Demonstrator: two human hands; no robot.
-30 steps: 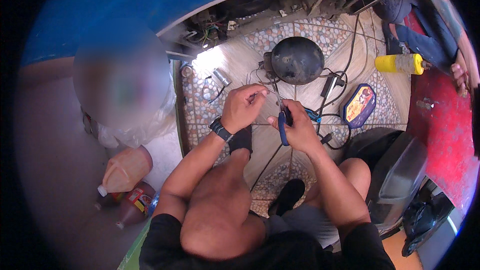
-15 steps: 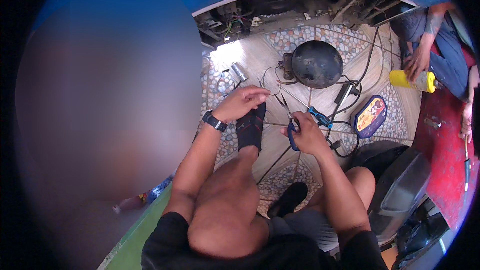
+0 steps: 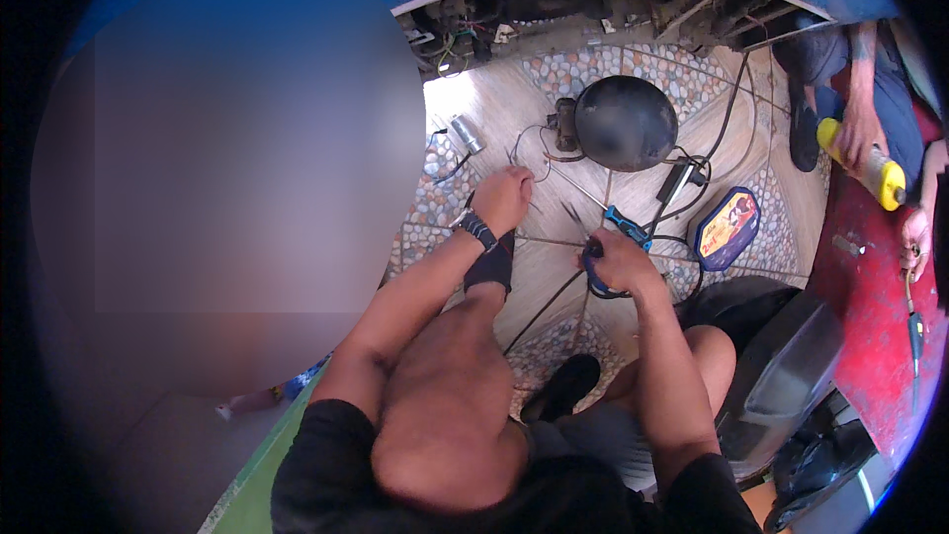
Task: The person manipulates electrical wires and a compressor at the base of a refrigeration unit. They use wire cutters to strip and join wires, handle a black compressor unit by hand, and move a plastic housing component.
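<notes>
My right hand (image 3: 629, 263) wraps tightly round scissors (image 3: 593, 282); my left hand (image 3: 504, 196) curls its fingers near a wire (image 3: 534, 127) beside the black ball (image 3: 626, 124), its hold I cannot tell.

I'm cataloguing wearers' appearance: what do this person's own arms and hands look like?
Both sleeves are short and black. The left hand is ungloved, with a dark wristwatch behind it; the right hand is ungloved too, its wrist bare.
</notes>
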